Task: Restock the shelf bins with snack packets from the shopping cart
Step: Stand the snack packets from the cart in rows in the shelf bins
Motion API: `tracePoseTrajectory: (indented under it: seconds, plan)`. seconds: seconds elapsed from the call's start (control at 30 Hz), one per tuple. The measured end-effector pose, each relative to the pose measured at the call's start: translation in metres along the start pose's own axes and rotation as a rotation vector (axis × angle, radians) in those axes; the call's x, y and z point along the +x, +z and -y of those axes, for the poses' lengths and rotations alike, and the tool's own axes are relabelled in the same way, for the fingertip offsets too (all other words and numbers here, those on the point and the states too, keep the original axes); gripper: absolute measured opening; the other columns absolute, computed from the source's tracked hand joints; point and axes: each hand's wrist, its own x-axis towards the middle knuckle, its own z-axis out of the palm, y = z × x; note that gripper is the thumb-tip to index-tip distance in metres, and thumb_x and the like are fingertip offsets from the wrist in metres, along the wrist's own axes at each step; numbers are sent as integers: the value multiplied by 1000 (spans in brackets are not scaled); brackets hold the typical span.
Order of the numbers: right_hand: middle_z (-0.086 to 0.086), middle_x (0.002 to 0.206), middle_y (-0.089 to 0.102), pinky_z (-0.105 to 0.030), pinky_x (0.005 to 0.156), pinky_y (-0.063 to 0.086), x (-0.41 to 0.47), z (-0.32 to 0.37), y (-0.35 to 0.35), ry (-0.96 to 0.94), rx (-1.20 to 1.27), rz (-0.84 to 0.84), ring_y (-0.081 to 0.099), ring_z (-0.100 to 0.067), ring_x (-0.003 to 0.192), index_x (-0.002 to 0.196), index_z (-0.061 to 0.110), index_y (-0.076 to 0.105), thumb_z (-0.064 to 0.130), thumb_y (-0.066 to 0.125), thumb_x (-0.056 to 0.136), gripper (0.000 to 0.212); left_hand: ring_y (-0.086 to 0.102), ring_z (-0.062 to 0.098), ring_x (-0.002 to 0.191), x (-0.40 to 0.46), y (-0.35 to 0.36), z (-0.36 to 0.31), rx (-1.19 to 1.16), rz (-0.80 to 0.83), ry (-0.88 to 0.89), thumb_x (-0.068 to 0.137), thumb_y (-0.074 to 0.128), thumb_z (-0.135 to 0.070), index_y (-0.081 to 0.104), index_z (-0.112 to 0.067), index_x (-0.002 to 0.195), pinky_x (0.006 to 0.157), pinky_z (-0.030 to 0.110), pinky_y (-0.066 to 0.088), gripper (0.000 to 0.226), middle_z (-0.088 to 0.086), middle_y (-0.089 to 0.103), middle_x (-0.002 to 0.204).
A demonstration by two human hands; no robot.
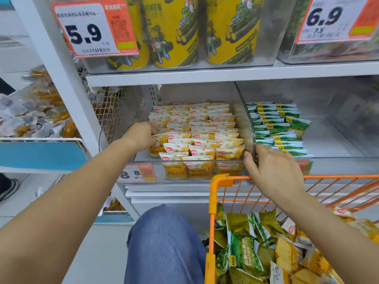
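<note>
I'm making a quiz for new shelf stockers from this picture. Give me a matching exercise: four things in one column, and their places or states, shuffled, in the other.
Things:
1. left hand
2. right hand
3. green snack packets on the shelf
4. yellow canisters

Places or states:
A. in the clear bin right of the divider
B. on the shelf above, behind the 5.9 price tag
C. fingers on the yellow snack packets at the bin's left side
D. gripping the clear divider above the orange shopping cart

Pairs: 1-C, 2-D, 3-A, 4-B
</note>
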Motion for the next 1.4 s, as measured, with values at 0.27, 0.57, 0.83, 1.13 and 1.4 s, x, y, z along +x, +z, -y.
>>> tracePoseTrajectory:
  seconds: [0.27,0.57,0.83,1.13,1.4]
  plan:
    - [-1,69,47,-36,72,35,-1,0,-7,10,-1,129,50,-25,71,98,14,55,45,26,100,43,53,27,120,4,-6,1,59,40,-22,88,69,-25,59,-10,130,95,31,43,46,10,57,135]
    - [-5,113,64,-31,88,40,1,-10,-27,50,437,226,57,-23,112,130,15,54,39,45,98,41,61,29,107,1,2,-2,174,-86,2,82,73,-34,63,-16,123,85,37,52,45,10,65,121]
    - [11,70,67,-27,69,50,-43,-70,-74,42,626,350,64,-8,70,85,27,67,28,63,88,5,63,29,94,-87,8,-105,38,-457,471,93,54,-27,70,-22,99,69,38,49,18,1,69,100]
    - [-3,71,57,-32,62,46,-86,-107,-38,-46,-211,1197,55,-22,67,79,9,64,58,61,83,49,61,13,97,-156,101,-223,46,216,1022,97,47,-33,66,-29,106,75,37,50,21,-11,68,106]
    - [1,65,40,-36,64,35,-90,-90,-39,-126,-371,1317,42,-19,63,65,16,43,47,58,90,42,63,14,92,-127,120,-203,102,423,792,97,50,-33,68,-23,107,79,37,53,22,-4,69,100]
